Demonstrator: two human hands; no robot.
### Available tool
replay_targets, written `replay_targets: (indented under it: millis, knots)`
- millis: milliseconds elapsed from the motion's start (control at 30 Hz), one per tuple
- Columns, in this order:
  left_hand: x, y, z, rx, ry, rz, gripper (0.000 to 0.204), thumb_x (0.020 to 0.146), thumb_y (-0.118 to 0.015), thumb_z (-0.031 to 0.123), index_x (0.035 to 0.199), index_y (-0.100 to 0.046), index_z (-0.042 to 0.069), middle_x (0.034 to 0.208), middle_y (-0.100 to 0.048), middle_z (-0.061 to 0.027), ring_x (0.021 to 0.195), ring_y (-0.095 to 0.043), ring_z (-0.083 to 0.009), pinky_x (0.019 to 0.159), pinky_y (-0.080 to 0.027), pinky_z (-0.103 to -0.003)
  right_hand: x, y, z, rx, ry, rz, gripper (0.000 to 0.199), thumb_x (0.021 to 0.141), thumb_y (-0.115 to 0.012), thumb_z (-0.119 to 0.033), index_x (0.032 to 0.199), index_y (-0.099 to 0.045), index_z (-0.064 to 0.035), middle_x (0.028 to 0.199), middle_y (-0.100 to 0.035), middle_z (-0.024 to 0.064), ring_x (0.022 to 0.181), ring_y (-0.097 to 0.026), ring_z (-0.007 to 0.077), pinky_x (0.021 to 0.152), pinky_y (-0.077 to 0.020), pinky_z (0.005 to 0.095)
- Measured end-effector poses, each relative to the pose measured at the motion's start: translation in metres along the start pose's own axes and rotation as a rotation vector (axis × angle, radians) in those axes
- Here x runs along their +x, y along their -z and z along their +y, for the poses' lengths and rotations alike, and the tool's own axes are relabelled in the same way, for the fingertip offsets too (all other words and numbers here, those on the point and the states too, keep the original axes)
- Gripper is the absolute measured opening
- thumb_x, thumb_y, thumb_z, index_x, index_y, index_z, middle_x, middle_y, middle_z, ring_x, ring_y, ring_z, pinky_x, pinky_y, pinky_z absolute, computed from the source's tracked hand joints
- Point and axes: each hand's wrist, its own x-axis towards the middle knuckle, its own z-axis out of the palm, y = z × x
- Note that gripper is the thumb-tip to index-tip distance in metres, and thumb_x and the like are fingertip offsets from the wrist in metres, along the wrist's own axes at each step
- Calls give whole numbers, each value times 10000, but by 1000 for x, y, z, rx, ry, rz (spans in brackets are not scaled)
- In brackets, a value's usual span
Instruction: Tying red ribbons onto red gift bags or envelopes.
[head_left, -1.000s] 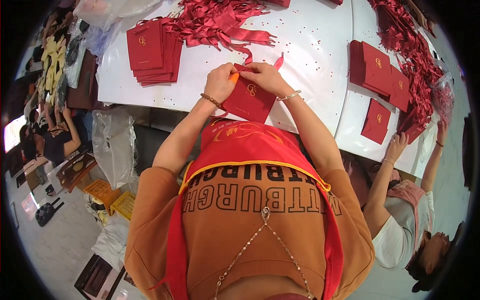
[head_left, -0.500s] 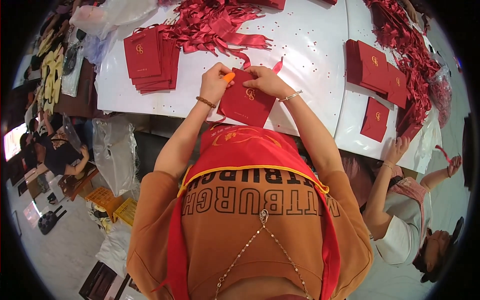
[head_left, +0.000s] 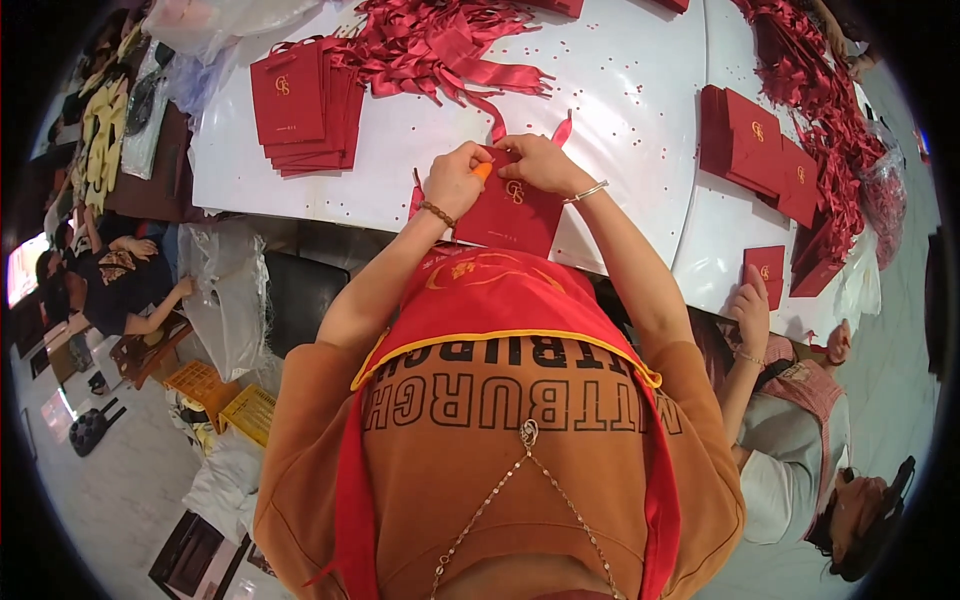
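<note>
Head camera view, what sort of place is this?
Probably a small packing workshop: the held red packet, the pile of red ribbons on the white table, and a co-worker's hand at another red packet suggest it.

red packet (head_left: pixel 512 210) partly behind fingers (head_left: pixel 522 148)

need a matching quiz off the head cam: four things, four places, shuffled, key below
1. Flat red rectangular bag nearest the red apron
2. Brown beaded bracelet
3. Silver metal bangle
4. Overlapping stack of red rectangular bags with gold emblem

A. Wrist of the wearer's right hand
B. Left part of the white table
C. Wrist of the wearer's left hand
D. At the fingers of both these hands

Pairs: 1-D, 2-C, 3-A, 4-B
</note>
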Motion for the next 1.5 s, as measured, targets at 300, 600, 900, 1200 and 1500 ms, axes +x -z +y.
replay_targets:
  millis: [300,600,900,1200,1500]
  knots:
    - [1,-5,12,249,-75,35,133,740,-552,113,841,-608,48,769,-635,-143,717,-609,-318,631,-477,-396,-5,-5,1,6,-72,37,352,707,-652,-189,1052,-595,-146,945,-640,80,881,-601,239,760,-462,344]
    - [-2,-9,23,495,-291,58,103,717,-501,56,795,-562,26,726,-613,-192,703,-596,-361,642,-464,-452,-12,-9,-4,-21,-35,91,282,708,-640,-206,984,-615,-151,909,-646,69,867,-601,246,738,-465,359]
    - [2,12,23,75,2,-83,194,717,-644,126,868,-544,55,638,-593,-110,576,-586,-266,558,-464,-363,-21,-12,-5,33,59,200,353,722,-644,-240,1034,-522,-129,840,-638,125,835,-601,286,708,-454,387]
    - [43,38,37,693,-162,-228,231,756,-569,390,840,-658,194,1054,-574,-64,1011,-490,-285,793,-400,-365,-43,-15,-19,-419,180,370,264,720,-658,-303,886,-565,-120,660,-599,82,646,-579,254,638,-345,369]
    - [94,35,60,550,-33,-1205,187,763,-573,179,711,-596,1,650,-515,3,633,-459,-90,595,-373,-247,-47,-20,-20,-451,299,436,246,734,-652,-297,896,-589,-123,656,-574,63,661,-537,235,670,-343,341]
